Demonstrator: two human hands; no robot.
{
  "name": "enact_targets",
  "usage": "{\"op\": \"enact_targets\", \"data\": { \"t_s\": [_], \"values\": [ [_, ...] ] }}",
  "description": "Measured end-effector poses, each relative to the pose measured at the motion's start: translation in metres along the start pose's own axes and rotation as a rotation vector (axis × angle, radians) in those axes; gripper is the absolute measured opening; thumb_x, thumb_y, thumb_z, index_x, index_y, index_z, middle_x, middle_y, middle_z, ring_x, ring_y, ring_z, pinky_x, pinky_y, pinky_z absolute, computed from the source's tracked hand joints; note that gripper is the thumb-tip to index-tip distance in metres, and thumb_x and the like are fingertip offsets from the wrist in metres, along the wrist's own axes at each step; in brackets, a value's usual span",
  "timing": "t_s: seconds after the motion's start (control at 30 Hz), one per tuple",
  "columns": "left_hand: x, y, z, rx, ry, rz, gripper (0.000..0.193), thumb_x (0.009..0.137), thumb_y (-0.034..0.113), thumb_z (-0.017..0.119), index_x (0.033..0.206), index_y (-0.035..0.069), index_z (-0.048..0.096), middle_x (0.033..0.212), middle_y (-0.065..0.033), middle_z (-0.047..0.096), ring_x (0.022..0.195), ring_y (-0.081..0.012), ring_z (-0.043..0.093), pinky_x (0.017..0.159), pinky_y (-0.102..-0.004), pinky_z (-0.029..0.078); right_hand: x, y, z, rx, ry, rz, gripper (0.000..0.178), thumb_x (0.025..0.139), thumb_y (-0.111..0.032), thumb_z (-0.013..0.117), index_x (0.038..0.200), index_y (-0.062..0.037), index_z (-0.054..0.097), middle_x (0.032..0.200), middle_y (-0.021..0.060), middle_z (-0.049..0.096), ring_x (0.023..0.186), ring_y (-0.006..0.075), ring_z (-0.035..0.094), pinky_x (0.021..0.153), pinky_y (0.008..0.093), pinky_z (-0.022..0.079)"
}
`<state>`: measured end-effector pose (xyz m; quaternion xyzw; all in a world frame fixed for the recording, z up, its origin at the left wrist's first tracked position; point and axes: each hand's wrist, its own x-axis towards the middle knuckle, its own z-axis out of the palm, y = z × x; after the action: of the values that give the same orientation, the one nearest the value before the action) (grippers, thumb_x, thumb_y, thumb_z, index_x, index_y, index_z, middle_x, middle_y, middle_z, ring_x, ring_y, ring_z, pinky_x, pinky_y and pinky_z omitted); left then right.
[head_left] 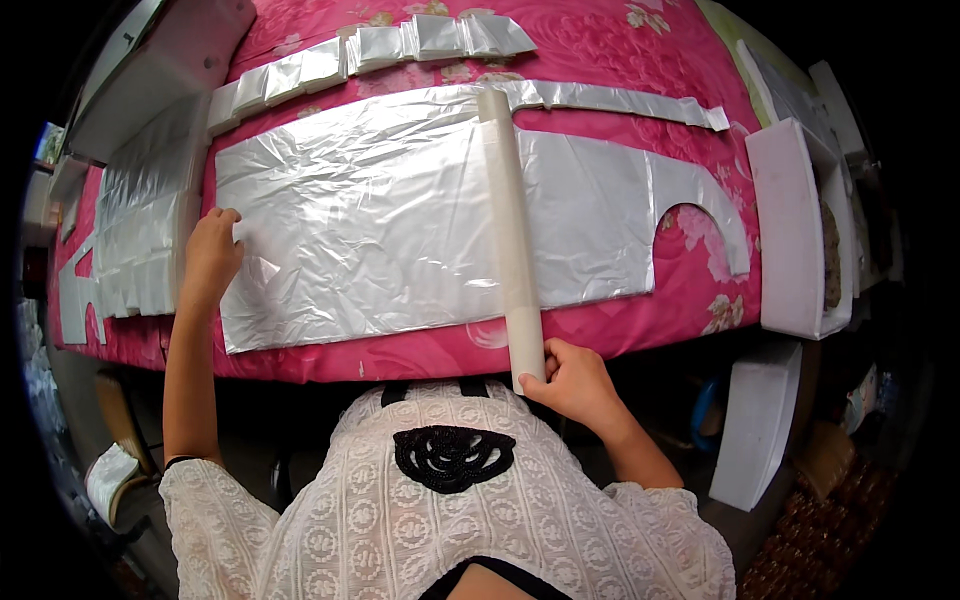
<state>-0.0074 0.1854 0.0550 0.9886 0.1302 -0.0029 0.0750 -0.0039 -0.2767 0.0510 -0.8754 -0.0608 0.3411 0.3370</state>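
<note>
A stack of silvery-white plastic carrier bags (360, 220) lies flat before me, its cut-out handles pointing right. A long pale tube (508, 230) rests across it, running from the far edge of the stack to past the near table edge. My right hand (575, 382) is closed around the near end of this tube, thumb on top. At the stack's left edge, my left hand (213, 250) is closed, fingers pinching a bit of the plastic at a lifted, creased part. What lies under the tube is hidden.
A pink flowered cloth (690, 125) covers the table. Folded plastic bundles (380, 48) line the far side, and more stacked bags (150, 220) sit at left. White foam boxes stand at right (790, 230), lower right (757, 425) and far left (165, 75).
</note>
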Motion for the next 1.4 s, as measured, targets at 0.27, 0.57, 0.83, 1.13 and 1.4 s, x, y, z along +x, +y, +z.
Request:
{"op": "enact_targets", "data": {
  "t_s": [0.27, 0.57, 0.83, 1.13, 1.4],
  "values": [
    [-0.016, 0.214, 0.032, -0.491, 0.150, 0.561, 0.053, 0.075, -0.005, 0.052, 0.127, 0.000, 0.041, 0.133, -0.0166, 0.041, 0.123, -0.0341, 0.040, 0.101, -0.0397, 0.035, 0.000, 0.002, -0.006, -0.005, -0.029, 0.000, 0.038, 0.064, -0.031, 0.071, 0.083, 0.0003, 0.061, 0.063, 0.0099, 0.060, 0.059, 0.0233, 0.060, 0.058, 0.0337, 0.047],
    [-0.026, 0.249, 0.106, -0.340, 0.039, 0.503, 0.063, 0.082, 0.013, 0.043, 0.137, -0.010, 0.021, 0.144, -0.0264, 0.021, 0.135, -0.0387, 0.017, 0.110, -0.0472, 0.014, 0.010, 0.000, -0.023, -0.070, -0.210, -0.039, 0.043, 0.063, -0.038, 0.073, 0.079, 0.0006, 0.063, 0.066, 0.0117, 0.063, 0.062, 0.0235, 0.062, 0.059, 0.0332, 0.048],
    [-0.025, 0.250, 0.105, -0.234, 0.034, 0.507, 0.062, 0.083, 0.015, 0.039, 0.135, -0.014, 0.021, 0.142, -0.0302, 0.021, 0.135, -0.0405, 0.017, 0.110, -0.0475, 0.013, 0.138, -0.068, -0.064, -0.104, 0.085, -0.240, 0.048, 0.073, -0.040, 0.070, 0.085, 0.0064, 0.063, 0.071, 0.0146, 0.064, 0.064, 0.0204, 0.063, 0.062, 0.0298, 0.049],
    [-0.026, 0.252, 0.103, -0.262, -0.001, 0.485, 0.062, 0.084, 0.016, 0.039, 0.134, -0.015, 0.021, 0.142, -0.0312, 0.020, 0.135, -0.0413, 0.017, 0.110, -0.0476, 0.013, 0.257, -0.089, -0.082, 1.367, -0.072, -0.063, 0.028, 0.090, -0.022, 0.051, 0.106, 0.0015, 0.052, 0.107, 0.0156, 0.057, 0.098, 0.0239, 0.057, 0.080, 0.0341, 0.051],
    [-0.026, 0.254, 0.101, -0.243, 0.012, 0.485, 0.059, 0.086, 0.020, 0.038, 0.132, -0.016, 0.026, 0.140, -0.0307, 0.025, 0.134, -0.0395, 0.021, 0.110, -0.0461, 0.015, 0.283, -0.011, -0.207, 1.989, 0.378, -0.297, 0.029, 0.087, -0.016, 0.039, 0.105, 0.0011, 0.053, 0.113, 0.0170, 0.058, 0.103, 0.0323, 0.057, 0.087, 0.0454, 0.045]
  ]
}}
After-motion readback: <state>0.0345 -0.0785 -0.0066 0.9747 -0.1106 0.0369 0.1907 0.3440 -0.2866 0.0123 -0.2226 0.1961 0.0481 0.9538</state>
